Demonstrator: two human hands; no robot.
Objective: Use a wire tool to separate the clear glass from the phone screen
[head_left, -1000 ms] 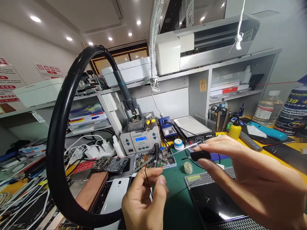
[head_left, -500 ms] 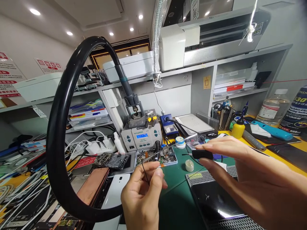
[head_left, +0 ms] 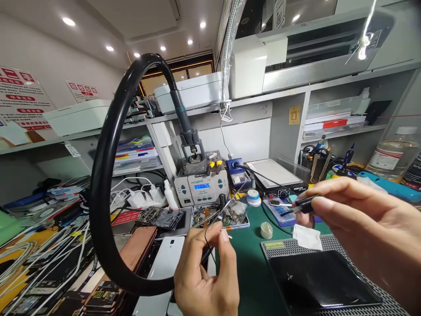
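My left hand [head_left: 208, 274] is closed in a pinch on a thin black wire [head_left: 206, 239], which bends down beside the fingers. Slender metal tips reach past these fingers toward the parts tray; whether they are in the grip I cannot tell. Between the thumb and fingers of my right hand [head_left: 365, 219] is a small black cap [head_left: 305, 205] with a thin dark brush-like tip pointing left. Below the right hand, a glossy black phone [head_left: 325, 281] lies on a perforated grey mat [head_left: 274, 246]. A crumpled white tissue [head_left: 307, 237] and a small round jar [head_left: 266, 230] sit near it.
A thick black hose [head_left: 100, 175] arches on the left to the hot-air station [head_left: 201, 189]. In front stands a parts tray [head_left: 241, 226] full of small boards. Several phones, such as a white one [head_left: 167, 259], crowd the left. A clear bottle [head_left: 390, 153] stands right.
The view has turned left, so the bench sits farther right. My right hand has drawn away from the left, and the cap's tip now slants downward. The left hand keeps its pinch.
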